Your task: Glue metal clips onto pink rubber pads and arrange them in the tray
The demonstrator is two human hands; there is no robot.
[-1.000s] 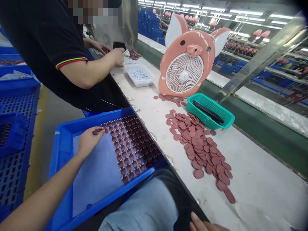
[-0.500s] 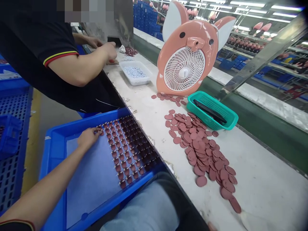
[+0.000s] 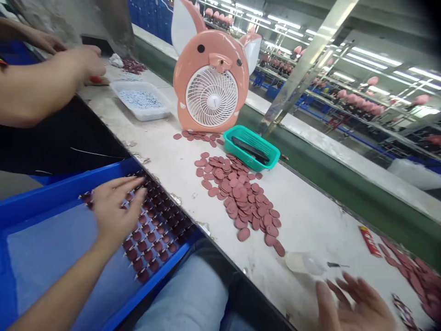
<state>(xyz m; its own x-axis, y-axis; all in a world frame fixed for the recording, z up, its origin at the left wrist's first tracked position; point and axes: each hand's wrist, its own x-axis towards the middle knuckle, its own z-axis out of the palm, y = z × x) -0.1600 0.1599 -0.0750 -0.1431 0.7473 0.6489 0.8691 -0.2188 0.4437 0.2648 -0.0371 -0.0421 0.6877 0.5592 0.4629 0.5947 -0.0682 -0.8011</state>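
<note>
My left hand hovers over the blue tray, fingers stretched out and holding nothing I can see. Under and beside it, rows of small dark red ovals with pale bits at their edges lie on the tray's light blue sheet. Low on the right, my right hand is open above the white table, its fingers apart. Just beyond its fingertips lies a translucent bottle with a thin dark needle tip. A loose pile of flat reddish-brown oval pieces spreads across the table's middle.
Behind the pile stand a pig-shaped fan and a green basket holding a dark object. More reddish ovals and a red packet lie at right. A co-worker's hands are at upper left, near a white tub.
The view has swung right. My left hand has lifted from the row's end, its fingers now spread. My right hand has come into view, open beside the bottle.
</note>
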